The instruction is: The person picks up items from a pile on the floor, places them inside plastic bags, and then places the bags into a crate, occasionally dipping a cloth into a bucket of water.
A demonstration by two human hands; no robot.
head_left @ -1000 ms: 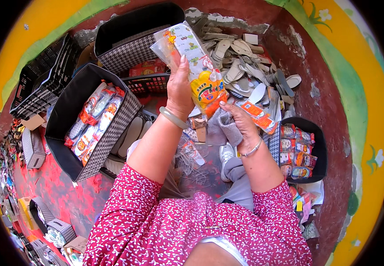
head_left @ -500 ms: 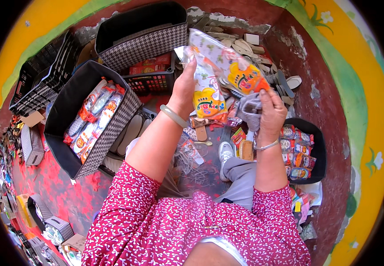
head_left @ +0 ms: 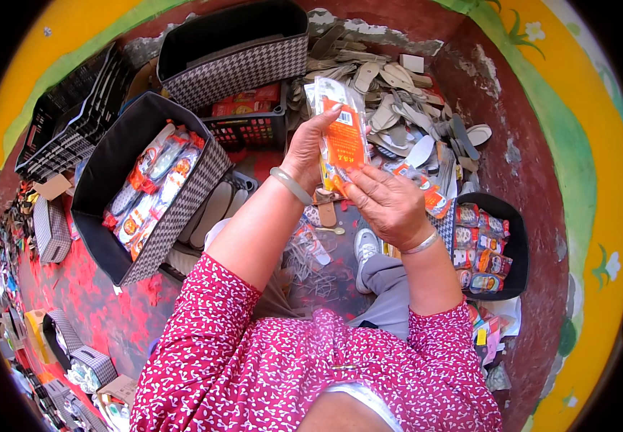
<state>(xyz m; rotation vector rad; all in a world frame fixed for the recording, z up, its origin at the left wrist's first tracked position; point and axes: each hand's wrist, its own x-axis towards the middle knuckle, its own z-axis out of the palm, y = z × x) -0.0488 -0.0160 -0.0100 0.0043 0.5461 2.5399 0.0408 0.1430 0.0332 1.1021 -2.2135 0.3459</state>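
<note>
In my left hand [head_left: 304,153], clear plastic insole packets [head_left: 345,137] are gripped upright, thumb across the orange printed panel that faces me. It looks like more than one packet stacked together. My right hand [head_left: 390,205] presses its fingers against the lower edge of the packets. Just beyond that hand lies another clear packet with orange print [head_left: 437,201], partly covered by the hand. A heap of loose pale and grey insoles [head_left: 398,108] spreads behind the packets.
At left a black-lined houndstooth bin [head_left: 99,216] holds bagged insoles, with another such bin [head_left: 254,68] behind it on a crate. Black crates [head_left: 59,137] stand far left. To the right, a bin [head_left: 516,248] holds small packets. Plastic strips [head_left: 318,277] litter the floor by my shoe [head_left: 365,248].
The two packets held apart are now together in my left hand, orange panel toward me. My right hand came down and inward; the grey cloth it held no longer shows.
</note>
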